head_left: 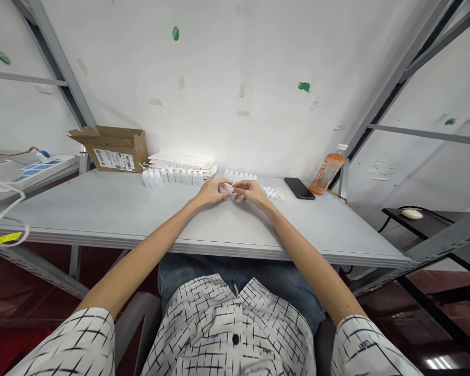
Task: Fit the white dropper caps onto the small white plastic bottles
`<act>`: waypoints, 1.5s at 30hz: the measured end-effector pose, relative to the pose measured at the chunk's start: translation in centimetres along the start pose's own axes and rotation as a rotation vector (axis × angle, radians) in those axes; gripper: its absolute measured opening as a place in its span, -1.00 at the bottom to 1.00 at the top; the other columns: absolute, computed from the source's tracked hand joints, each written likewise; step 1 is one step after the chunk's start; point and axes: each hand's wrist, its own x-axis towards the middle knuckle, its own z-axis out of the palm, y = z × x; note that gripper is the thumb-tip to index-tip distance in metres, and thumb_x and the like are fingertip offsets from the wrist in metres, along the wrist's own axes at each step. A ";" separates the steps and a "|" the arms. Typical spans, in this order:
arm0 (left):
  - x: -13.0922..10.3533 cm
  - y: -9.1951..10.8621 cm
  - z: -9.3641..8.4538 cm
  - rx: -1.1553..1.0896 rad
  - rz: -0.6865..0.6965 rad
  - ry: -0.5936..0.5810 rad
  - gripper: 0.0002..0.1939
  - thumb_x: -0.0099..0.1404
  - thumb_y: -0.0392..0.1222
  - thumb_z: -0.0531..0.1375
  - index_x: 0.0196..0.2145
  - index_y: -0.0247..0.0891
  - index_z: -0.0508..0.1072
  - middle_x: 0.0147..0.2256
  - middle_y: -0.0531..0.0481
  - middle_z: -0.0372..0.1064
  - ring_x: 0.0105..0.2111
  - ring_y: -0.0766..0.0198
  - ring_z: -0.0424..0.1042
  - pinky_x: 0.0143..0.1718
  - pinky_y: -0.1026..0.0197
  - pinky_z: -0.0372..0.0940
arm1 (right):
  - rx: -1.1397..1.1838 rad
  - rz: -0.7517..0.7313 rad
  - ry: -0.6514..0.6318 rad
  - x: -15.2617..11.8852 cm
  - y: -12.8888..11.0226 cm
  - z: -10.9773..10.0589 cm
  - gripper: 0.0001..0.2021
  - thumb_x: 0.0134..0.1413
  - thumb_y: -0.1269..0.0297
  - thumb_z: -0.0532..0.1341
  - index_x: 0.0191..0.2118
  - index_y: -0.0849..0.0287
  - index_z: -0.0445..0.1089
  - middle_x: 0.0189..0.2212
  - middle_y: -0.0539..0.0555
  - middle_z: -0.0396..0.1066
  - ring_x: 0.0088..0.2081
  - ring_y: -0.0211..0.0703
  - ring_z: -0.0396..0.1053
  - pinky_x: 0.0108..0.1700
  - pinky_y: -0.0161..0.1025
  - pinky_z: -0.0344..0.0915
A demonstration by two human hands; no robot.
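the held piece (229, 190) is small and whitish

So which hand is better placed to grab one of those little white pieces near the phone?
Probably the right hand: the small white pieces lie just beside it, while the left hand is farther away. Both hands are busy at a small whitish item, though.

Left hand (212, 191): open table (102, 203) to its left and nearside; white bottles (174, 176) block beyond, leftward. Right hand (252, 192): small white pieces (272, 193) just right, then phone (298, 188), orange bottle (327, 172).
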 end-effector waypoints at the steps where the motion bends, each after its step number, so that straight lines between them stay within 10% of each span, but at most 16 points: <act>1: 0.0 0.0 0.0 0.006 0.009 0.004 -0.46 0.10 -0.09 0.29 0.04 -0.32 0.54 -0.24 -0.12 0.57 -0.38 0.19 0.54 -0.30 0.20 0.36 | -0.001 -0.008 0.004 0.0 0.0 0.0 -0.91 -0.01 0.45 0.32 -0.31 0.27 0.50 -0.37 0.12 0.55 -0.48 -0.23 0.49 -0.59 -0.41 0.32; 15: -0.1 0.8 -0.3 -0.161 -0.047 -0.046 -0.50 0.26 0.16 0.21 -0.15 -0.36 0.60 -0.27 -0.14 0.53 -0.56 0.36 0.36 -0.49 0.25 0.27 | 0.011 -0.076 0.102 0.3 0.1 -0.3 -0.87 -0.04 0.41 0.32 -0.29 0.24 0.48 -0.34 0.10 0.53 -0.45 -0.24 0.48 -0.60 -0.42 0.31; 33: -0.6 1.2 -1.3 -0.258 -0.095 -0.060 -0.49 0.08 0.00 0.41 -0.06 -0.36 0.62 -0.48 -0.09 0.50 -0.49 0.24 0.42 -0.53 0.22 0.26 | 0.094 0.041 -0.018 -0.2 -0.2 -0.2 -0.86 0.01 0.45 0.30 -0.25 0.28 0.48 -0.41 0.13 0.56 -0.48 -0.22 0.49 -0.46 -0.33 0.44; 45: -0.2 1.0 -0.6 -0.365 -0.147 -0.084 -0.54 0.21 0.05 0.34 -0.09 -0.38 0.54 -0.28 -0.16 0.50 -0.56 0.33 0.45 -0.66 0.32 0.21 | 0.082 -0.040 0.030 0.2 0.2 -0.4 -0.83 -0.10 0.33 0.40 -0.32 0.26 0.54 -0.40 0.11 0.55 -0.42 -0.21 0.47 -0.51 -0.36 0.41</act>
